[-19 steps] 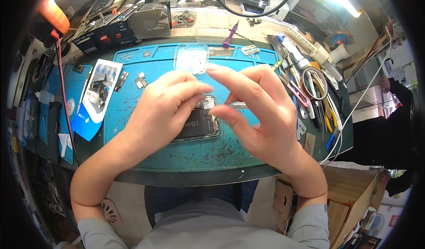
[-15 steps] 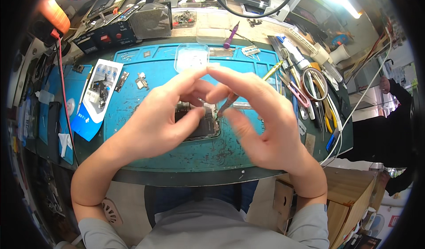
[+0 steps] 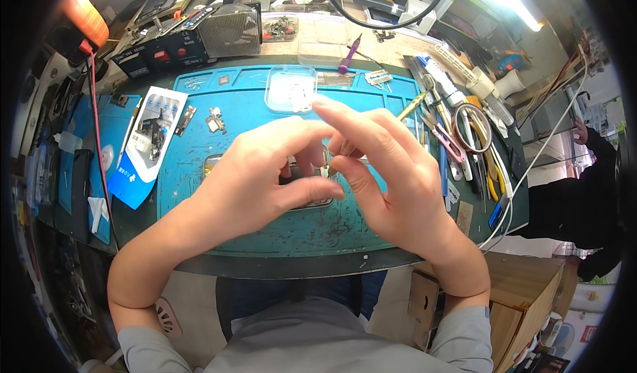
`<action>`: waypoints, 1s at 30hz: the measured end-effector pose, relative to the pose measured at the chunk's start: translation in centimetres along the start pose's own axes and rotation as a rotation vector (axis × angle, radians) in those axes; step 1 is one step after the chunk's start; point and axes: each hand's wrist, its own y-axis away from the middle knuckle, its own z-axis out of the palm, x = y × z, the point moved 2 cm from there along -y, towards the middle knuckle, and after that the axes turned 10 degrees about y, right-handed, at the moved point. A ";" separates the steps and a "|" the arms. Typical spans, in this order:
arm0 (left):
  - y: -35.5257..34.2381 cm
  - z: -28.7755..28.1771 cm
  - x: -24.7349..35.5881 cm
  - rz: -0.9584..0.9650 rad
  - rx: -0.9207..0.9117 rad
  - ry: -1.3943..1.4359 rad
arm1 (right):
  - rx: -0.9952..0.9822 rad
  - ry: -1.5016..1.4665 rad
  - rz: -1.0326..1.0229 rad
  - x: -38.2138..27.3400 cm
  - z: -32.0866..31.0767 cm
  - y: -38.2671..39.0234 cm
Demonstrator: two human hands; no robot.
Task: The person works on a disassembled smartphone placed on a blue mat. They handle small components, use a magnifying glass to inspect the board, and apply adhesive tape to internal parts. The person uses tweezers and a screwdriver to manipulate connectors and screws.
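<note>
My left hand (image 3: 245,180) is curved over an opened phone (image 3: 213,162) on the blue mat (image 3: 265,237), thumb apart from the curled fingers, with nothing visibly held. My right hand (image 3: 391,180) pinches a slim screwdriver-like tool (image 3: 411,106) with a yellow-green upper end; its lower tip is at the phone's right end, partly hidden by my fingers. Much of the phone is covered by both hands. Beyond them sits a clear plastic box (image 3: 282,87) with small pieces in it. Small metal parts (image 3: 214,121) lie left of it.
A white-and-blue package (image 3: 136,180) lies left. Pliers (image 3: 494,170), scissors (image 3: 448,141), a tape roll (image 3: 471,126) and more tools crowd the right. A purple screwdriver (image 3: 348,58) and a black boxy device (image 3: 162,58) are behind. Another person in black (image 3: 570,200) is at right.
My hands came together over the phone. My left thumb moved right, and my right thumb closed toward the tool. The other person's hand shifted slightly.
</note>
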 end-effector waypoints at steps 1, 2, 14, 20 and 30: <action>0.2 -0.1 -0.2 0.000 0.022 -0.023 | 0.002 -0.035 0.016 0.0 0.1 0.0; 0.3 -0.2 -0.7 0.001 0.044 -0.047 | 0.016 -0.041 0.031 0.0 0.0 -0.1; 0.8 0.4 -1.9 0.124 0.118 -0.406 | 0.124 -0.059 0.047 0.3 -0.2 0.3; 0.9 0.4 -2.4 0.143 0.097 -0.446 | 0.010 -0.069 0.036 -0.2 -0.3 0.2; 0.8 0.4 -2.6 0.177 0.111 -0.388 | 0.029 -0.073 0.002 -0.2 0.4 0.3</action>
